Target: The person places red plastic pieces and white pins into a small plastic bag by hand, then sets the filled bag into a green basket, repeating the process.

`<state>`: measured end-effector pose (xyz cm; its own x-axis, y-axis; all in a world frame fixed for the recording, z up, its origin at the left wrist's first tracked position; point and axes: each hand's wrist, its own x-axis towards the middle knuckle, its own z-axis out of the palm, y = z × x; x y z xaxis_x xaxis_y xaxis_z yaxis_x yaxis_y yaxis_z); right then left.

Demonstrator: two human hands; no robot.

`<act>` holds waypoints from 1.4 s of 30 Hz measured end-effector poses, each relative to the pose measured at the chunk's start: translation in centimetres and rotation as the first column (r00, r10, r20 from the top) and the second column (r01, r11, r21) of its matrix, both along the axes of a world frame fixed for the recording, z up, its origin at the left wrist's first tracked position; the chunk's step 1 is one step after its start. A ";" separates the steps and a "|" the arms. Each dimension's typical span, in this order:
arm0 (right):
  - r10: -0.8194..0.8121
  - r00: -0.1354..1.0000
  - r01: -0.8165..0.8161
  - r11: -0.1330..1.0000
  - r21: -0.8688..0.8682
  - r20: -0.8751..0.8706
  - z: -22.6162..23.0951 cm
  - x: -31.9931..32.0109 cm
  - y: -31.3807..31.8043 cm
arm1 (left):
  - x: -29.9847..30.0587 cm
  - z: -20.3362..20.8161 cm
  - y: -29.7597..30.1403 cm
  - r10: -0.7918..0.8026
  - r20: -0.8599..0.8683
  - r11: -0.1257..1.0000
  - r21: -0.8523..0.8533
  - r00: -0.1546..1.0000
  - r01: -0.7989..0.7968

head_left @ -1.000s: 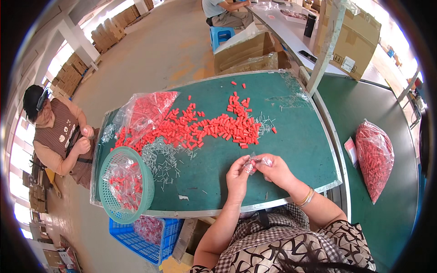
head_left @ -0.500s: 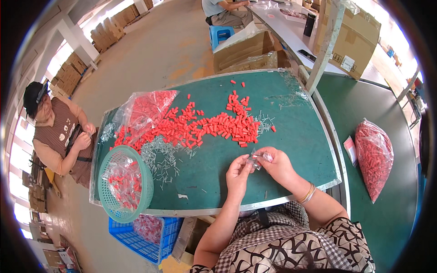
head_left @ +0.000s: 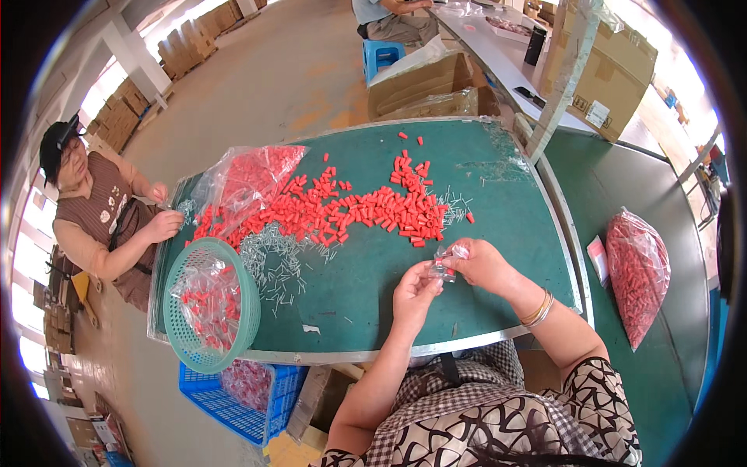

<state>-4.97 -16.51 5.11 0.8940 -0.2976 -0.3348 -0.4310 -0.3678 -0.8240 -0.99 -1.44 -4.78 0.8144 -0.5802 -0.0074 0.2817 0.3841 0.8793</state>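
Observation:
Over the front of the green tabletop, my left hand (head_left: 412,300) and my right hand (head_left: 484,268) pinch a small clear plastic bag (head_left: 443,268) between them. Crinkled plastic also shows under my right fingers; its contents are too small to make out. Beyond my hands, a long spread of red plastic caps (head_left: 366,208) lies on the table. Small silver metal pins (head_left: 272,265) are scattered left of my hands, and a smaller group (head_left: 457,208) lies at the right end of the caps. A large clear bag (head_left: 253,183) of red caps lies open at the far left.
A green basket (head_left: 250,311) holding filled bags overhangs the front-left table edge, above a blue crate (head_left: 226,397). A co-worker (head_left: 101,210) reaches to the table's left edge. A metal post (head_left: 566,86) and a full bag of red caps (head_left: 636,272) are at right.
My hands stay together on the small bag and shift slightly, with the plastic turned between my fingers. The co-worker's hands have moved apart and toward the table's left edge.

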 end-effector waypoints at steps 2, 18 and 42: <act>0.041 0.999 -0.039 0.998 0.054 -0.026 -0.3 0.0 0.3 | 0.2 -0.5 0.0 -0.002 0.001 1.000 0.002 1.000 0.002; 0.168 0.963 -0.113 0.962 -0.248 0.213 -0.1 0.0 2.4 | 0.4 0.0 0.3 0.090 -0.085 0.995 -0.024 0.992 -0.092; -0.226 0.968 0.179 0.924 0.338 0.105 -2.3 0.8 -0.1 | 0.8 -1.3 0.9 0.266 -0.021 0.961 0.081 0.964 -0.264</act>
<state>-4.14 -16.61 2.81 0.8704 -0.3739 -0.3202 -0.3405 0.0125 -0.9402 -0.23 -0.56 -6.10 0.9376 -0.3404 -0.0715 0.2070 0.3809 0.9011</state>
